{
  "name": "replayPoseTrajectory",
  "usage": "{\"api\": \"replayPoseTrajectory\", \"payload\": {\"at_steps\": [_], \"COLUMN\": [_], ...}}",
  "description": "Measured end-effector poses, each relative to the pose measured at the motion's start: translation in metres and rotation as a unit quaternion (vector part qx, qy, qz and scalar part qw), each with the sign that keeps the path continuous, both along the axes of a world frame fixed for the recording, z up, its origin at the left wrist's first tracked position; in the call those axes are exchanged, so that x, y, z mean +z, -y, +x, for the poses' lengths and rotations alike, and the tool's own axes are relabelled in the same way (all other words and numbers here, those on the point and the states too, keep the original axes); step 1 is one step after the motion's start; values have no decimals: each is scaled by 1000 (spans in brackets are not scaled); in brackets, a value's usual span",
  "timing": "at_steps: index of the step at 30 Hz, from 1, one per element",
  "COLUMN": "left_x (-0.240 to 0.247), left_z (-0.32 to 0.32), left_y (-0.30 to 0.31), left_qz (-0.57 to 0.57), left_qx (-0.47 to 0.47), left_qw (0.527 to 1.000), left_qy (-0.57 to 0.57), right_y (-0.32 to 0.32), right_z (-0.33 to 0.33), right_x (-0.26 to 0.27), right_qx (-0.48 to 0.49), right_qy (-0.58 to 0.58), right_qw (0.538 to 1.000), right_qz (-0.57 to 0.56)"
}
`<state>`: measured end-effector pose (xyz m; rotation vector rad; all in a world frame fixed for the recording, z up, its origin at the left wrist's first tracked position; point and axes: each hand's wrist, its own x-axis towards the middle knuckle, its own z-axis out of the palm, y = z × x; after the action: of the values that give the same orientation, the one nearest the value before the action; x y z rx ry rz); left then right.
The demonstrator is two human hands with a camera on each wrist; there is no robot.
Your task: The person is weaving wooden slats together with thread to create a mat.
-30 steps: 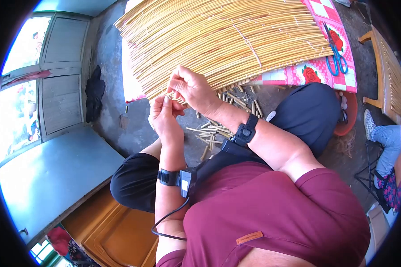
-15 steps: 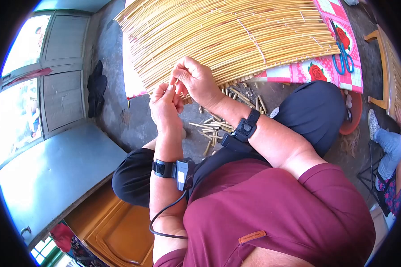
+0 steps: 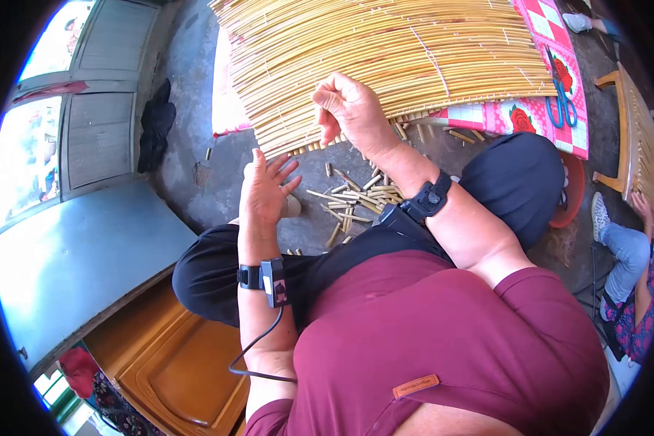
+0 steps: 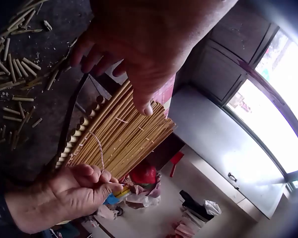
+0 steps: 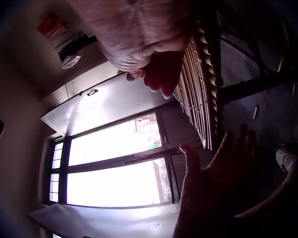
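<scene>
A mat of thin yellow reed sticks, bound with pale string, lies before me. My right hand is over its near edge, fingers curled. In the left wrist view, the right hand pinches a thin white string that runs up to the stick ends. Lower and to the left, my left hand is by the mat's near corner with fingers spread and nothing in them. The right wrist view also shows the left hand with thumb and fingers apart, below the stick ends.
Cut stick pieces litter the floor by my legs. Blue-handled scissors lie on the pink rose-patterned cloth at the right. A red basin, a wooden bench and a seated person's leg are further right; a cabinet is left.
Both hands worked close together at the mat's near left corner. Now they have parted: the right has drawn up and right, while the left has dropped back and spread its fingers.
</scene>
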<state>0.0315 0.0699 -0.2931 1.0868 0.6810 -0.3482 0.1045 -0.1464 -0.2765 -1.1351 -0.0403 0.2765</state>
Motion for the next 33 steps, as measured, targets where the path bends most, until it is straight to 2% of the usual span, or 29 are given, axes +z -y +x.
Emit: {"api": "replayPoseTrajectory", "payload": {"at_steps": [2,3,4,6,7,11,14,19,23,29,33], "left_x": [-7,-11,-15,-21,-22,-37,-30,-28,-29,-25,-22], "left_z": [5,8,10,14,14,21,22,25,25,24,24], "left_y": [0,1,1,3,7,6,20,28,28,27,27], "left_qz": [-16,-33,-43,-65,-59,-69,-72,-128,-153,-132,-129], "left_qx": [-37,-28,-35,-49,-33,-11,-3,26,25,6,4], "left_qw": [999,999,998,997,997,997,996,990,984,987,988], "left_qy": [9,8,10,13,29,39,56,61,83,91,89], "right_y": [5,8,11,20,23,18,11,0,-11,-27,-28], "right_z": [0,-2,-3,-5,-6,-17,-25,-29,-27,-25,-24], "right_x": [-6,-2,0,2,5,18,23,37,54,64,64], "right_qx": [4,0,-29,-84,-69,-6,9,25,53,102,108], "right_qy": [55,44,129,294,310,233,285,306,300,294,278], "right_qw": [996,993,971,880,853,789,778,772,764,709,704], "right_qz": [-66,-114,-201,-363,-413,-569,-560,-557,-568,-633,-645]}}
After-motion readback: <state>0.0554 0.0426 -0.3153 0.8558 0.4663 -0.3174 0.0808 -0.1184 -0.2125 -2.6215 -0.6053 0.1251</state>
